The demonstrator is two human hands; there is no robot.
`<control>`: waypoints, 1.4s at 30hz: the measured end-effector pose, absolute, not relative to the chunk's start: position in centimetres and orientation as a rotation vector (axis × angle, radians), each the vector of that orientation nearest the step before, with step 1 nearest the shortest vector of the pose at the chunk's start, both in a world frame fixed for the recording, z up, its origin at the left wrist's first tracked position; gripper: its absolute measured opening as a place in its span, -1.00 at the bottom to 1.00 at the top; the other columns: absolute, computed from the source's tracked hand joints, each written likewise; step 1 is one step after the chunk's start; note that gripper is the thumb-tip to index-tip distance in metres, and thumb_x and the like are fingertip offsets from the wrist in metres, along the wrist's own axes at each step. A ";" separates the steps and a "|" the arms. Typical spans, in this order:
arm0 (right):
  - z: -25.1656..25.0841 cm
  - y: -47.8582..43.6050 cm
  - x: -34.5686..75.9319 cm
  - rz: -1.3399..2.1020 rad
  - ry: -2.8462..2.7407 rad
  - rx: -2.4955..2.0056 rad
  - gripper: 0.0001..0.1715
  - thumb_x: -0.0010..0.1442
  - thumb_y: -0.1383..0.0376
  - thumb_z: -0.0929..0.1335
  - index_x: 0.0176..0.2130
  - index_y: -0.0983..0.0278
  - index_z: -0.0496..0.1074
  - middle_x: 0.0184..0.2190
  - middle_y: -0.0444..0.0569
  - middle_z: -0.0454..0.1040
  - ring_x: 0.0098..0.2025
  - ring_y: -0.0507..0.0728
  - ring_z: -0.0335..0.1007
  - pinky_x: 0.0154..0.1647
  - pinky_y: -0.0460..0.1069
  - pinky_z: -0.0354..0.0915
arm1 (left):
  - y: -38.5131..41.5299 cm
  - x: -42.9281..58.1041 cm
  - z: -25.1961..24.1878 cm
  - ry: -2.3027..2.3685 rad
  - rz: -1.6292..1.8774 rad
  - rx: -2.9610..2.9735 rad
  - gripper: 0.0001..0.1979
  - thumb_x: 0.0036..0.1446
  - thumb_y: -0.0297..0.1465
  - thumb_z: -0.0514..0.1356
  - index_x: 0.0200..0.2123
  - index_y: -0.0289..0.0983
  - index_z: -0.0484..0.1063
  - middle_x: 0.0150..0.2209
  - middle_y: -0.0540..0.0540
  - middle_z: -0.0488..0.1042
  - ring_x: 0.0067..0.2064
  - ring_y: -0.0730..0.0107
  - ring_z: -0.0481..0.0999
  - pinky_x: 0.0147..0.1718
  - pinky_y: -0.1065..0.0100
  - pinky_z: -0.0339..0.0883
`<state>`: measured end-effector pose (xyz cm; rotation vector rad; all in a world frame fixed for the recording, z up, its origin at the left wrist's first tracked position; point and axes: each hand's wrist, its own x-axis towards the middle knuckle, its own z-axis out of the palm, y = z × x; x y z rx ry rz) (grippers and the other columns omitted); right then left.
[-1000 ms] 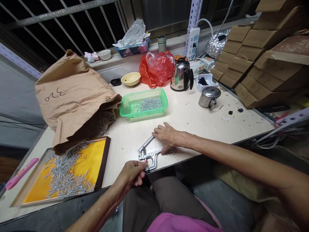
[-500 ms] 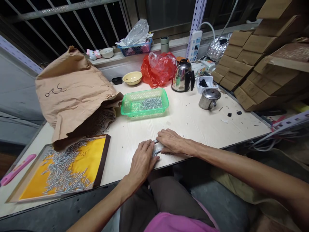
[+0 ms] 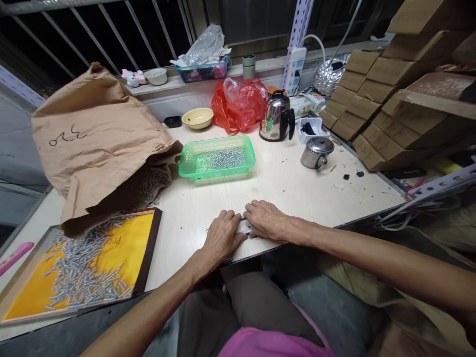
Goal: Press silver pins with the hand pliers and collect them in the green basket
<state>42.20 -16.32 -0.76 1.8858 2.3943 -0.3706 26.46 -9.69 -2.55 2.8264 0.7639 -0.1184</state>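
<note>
Near the front edge of the table, my left hand (image 3: 222,234) and my right hand (image 3: 267,220) grip a small flat grey piece (image 3: 243,226) from its two sides. The fingers of both hands curl over its ends, so only the pale middle with darker edges shows; its exact kind I cannot make out. Beyond the hands is a green plastic basket (image 3: 189,172) with many short metal pins (image 3: 228,158) in it. To the left lies a shallow tray (image 3: 148,255) lined with yellow cloth, heaped with similar pins (image 3: 84,267).
A large brown paper bag (image 3: 100,144) leans open over the tray, pins inside. A pink-handled tool (image 3: 15,258) lies far left. At the back stand a yellow bowl (image 3: 198,119), a red plastic bag (image 3: 238,106), a kettle (image 3: 275,119) and a lidded metal cup (image 3: 316,152). Cardboard boxes (image 3: 375,94) are stacked right.
The view has shifted a little, so the table's things sit further left. Both hands stay on the grey piece, with the fingers slightly moved and the piece seen at a slightly different angle.
</note>
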 end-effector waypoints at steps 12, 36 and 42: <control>-3.1 -17.4 42.1 -0.327 2.484 2.019 -0.80 0.22 0.25 0.28 -0.25 0.35 0.39 -0.26 0.05 0.37 -0.19 0.13 0.23 -0.22 0.00 0.11 | -10.2 26.2 -3.4 0.669 -0.043 2.873 -0.81 0.19 -0.31 0.07 -0.25 -0.29 0.37 -0.28 -0.14 0.41 -0.20 0.21 0.36 -0.27 0.24 0.30; -1.5 -13.5 35.4 -0.283 2.857 1.480 -0.83 0.22 0.29 0.26 -0.34 0.17 0.45 -0.28 -0.04 0.40 -0.18 0.14 0.18 -0.28 0.03 0.05 | -17.9 23.8 -8.7 0.659 0.437 2.639 -0.66 0.19 -0.56 -0.09 -0.02 -0.32 0.34 -0.11 -0.21 0.46 -0.09 0.22 0.44 -0.07 0.20 0.34; -3.6 -12.5 31.1 -0.116 2.996 1.133 -0.82 0.12 0.36 0.32 -0.51 0.23 0.40 -0.40 0.04 0.37 -0.24 0.18 0.16 -0.35 0.08 0.00 | -18.9 23.4 -12.2 0.688 0.411 2.679 -0.67 0.17 -0.44 0.00 0.00 -0.25 0.35 -0.06 -0.20 0.48 -0.07 0.19 0.47 -0.15 0.25 0.39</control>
